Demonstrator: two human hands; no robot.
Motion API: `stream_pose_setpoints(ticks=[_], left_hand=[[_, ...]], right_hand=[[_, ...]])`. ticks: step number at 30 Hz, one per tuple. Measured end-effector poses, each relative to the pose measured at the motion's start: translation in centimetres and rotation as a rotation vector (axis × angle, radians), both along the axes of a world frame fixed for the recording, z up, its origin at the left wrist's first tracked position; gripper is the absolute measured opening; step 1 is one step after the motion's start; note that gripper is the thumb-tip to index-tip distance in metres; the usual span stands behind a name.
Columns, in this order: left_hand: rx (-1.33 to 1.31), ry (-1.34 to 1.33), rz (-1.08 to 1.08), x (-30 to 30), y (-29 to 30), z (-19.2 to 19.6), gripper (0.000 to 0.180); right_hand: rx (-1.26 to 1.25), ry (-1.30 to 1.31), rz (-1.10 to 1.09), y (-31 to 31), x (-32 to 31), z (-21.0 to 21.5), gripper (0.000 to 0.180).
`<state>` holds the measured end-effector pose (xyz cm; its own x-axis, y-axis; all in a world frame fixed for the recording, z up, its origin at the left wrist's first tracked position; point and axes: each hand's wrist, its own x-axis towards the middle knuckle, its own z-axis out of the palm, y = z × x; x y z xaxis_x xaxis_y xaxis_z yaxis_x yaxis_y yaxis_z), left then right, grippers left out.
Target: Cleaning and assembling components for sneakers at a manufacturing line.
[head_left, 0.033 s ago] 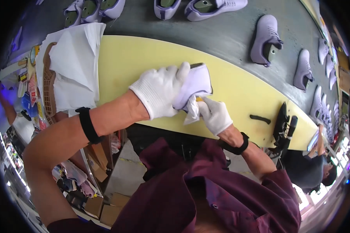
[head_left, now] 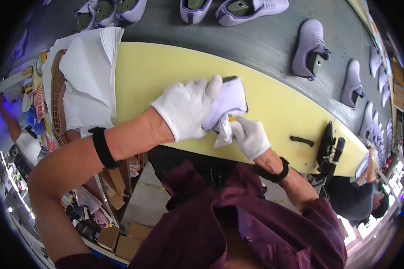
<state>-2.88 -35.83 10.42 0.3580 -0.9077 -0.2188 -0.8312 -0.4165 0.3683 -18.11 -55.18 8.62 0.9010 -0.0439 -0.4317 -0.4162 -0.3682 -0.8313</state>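
Over the middle of the yellow worktop (head_left: pixel 166 65), between its far and near edges, we see the lilac shoe (head_left: pixel 233 99) held between two white-gloved hands. The left hand (head_left: pixel 188 107) is closed around the shoe's left side, so that the shoe sticks out to the right of this grip, a dark-edged part turned toward the far edge; we cannot tell whether its underside touches the worktop. The right hand (head_left: pixel 252 136) lies at the shoe's lower right, on the side toward the near edge, with thumb and fingers drawn together on a crumpled white cloth (head_left: pixel 223 133), which meets the shoe just there and droops toward the near edge. A small yellow piece (head_left: pixel 232 118) shows at the fingertips, too small for us to make out. At the left end of the worktop we find white sheets (head_left: pixel 87 85) in a loose pile, with a brown sole-shaped piece (head_left: pixel 57 96) along their left side. Toward the right end lie a short black bar (head_left: pixel 302 141) and, nearer the corner, some black tools (head_left: pixel 326 145). Beyond the far edge, other lilac shoes (head_left: pixel 307 51) stand on a dark grey surface (head_left: pixel 260 49).
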Motion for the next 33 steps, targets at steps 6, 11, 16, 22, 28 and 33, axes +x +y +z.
stream_pose_setpoints(ticks=[6, 11, 16, 22, 28, 33], left_hand=[[-0.022, 0.075, 0.031, 0.9, -0.6, 0.5, 0.100], [-0.127, 0.009, 0.035, 0.8, -0.6, 0.1, 0.091], [-0.023, 0.039, 0.070, 0.1, -0.5, 1.0, 0.098], [-0.158, -0.041, 0.124, -0.8, -0.8, 1.8, 0.115], [-0.204, -0.235, 0.256, -4.3, -2.0, 1.4, 0.114], [-0.206, -0.226, 0.277, -4.3, -2.3, 2.0, 0.108]], right_hand=[[0.082, 0.095, -0.043, -1.0, -0.2, 0.7, 0.024], [-0.026, 0.201, -0.029, -4.2, -4.5, 0.0, 0.029], [-0.012, 0.228, -0.144, -2.1, -5.1, -0.2, 0.048], [-0.102, -0.088, -0.063, -0.6, -5.3, -3.2, 0.017], [-0.120, 0.004, -0.017, -0.5, -3.5, -1.8, 0.015], [-0.022, 0.109, -0.143, -1.2, -3.0, 0.2, 0.055]])
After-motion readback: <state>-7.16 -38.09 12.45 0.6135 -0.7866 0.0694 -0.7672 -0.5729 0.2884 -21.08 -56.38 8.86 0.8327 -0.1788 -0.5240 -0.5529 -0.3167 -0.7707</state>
